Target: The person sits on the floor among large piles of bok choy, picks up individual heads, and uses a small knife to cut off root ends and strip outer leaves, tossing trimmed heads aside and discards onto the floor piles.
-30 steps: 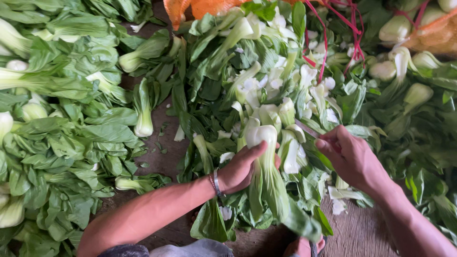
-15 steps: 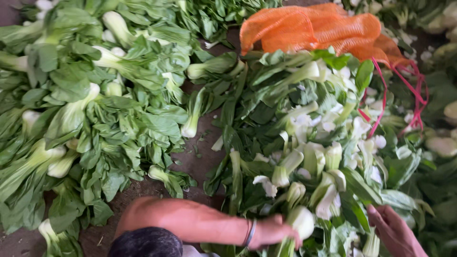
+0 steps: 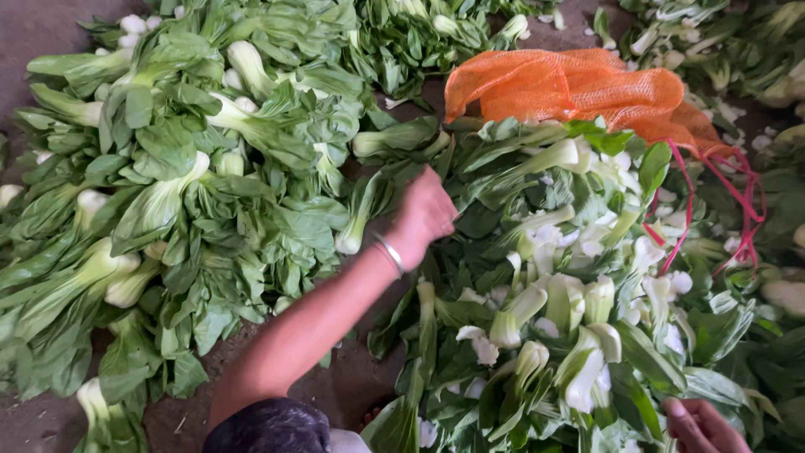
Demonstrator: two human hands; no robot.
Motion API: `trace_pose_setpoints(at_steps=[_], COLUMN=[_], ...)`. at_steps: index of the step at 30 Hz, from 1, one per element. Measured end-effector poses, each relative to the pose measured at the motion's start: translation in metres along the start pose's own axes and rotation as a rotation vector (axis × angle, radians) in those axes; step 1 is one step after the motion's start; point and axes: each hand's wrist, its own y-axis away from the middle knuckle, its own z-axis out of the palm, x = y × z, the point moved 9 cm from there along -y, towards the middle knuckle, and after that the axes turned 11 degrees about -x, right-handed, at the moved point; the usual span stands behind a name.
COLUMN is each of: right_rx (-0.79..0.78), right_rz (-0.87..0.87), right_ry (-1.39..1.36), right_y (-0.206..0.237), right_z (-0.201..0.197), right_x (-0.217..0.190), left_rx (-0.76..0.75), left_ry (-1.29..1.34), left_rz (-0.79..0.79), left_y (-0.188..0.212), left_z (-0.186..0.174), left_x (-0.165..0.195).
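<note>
Your right hand (image 3: 700, 424) rests low, grip hidden. Your left hand (image 3: 423, 214) closes on leafy green, white-stemmed bok choy (image 3: 470, 180) atop the right-hand heap; grasp near the stems, below the orange mesh sack (image 3: 570, 88).

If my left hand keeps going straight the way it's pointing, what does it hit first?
Probably the leafy greens just beyond the left hand, with the orange mesh sack lying farther along that line. Depth is hard to judge here.

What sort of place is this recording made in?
Probably a vegetable market or a produce sorting spot. Heaps of bok choy lie right on the bare ground, an orange mesh sack lies among them, and the left hand reaches into the pile.
</note>
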Motion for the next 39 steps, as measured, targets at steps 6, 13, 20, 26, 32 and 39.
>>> trace_pose_setpoints(at_steps=[6, 13, 20, 26, 32, 39], right_rx=[0.222, 0.396, 0.589, 0.691, 0.545, 0.486], right_rz=[0.029, 0.399, 0.472, 0.477, 0.487, 0.451], right_ry=[0.584, 0.631, 0.604, 0.537, 0.484, 0.74], right_y=[0.032, 0.119, 0.182, 0.165, 0.117, 0.08], right_z=[-0.053, -0.159, -0.199, -0.192, -0.196, -0.217], right_x=[-0.025, 0.039, 0.079, 0.061, 0.058, 0.029], left_rx=[-0.42, -0.568, -0.484, -0.494, -0.516, -0.545], left_ry=[-0.428, -0.445, -0.49, -0.566, -0.554, -0.565], left_rz=[-0.365, -0.522, -0.632, -0.661, -0.712, -0.752], left_y=[0.069, 0.115, 0.108, 0.11, 0.124, 0.124], left_z=[0.111, 0.141, 0.12, 0.138, 0.154, 0.149], left_x=[-0.142, -0.155, -0.184, -0.197, -0.208, -0.219])
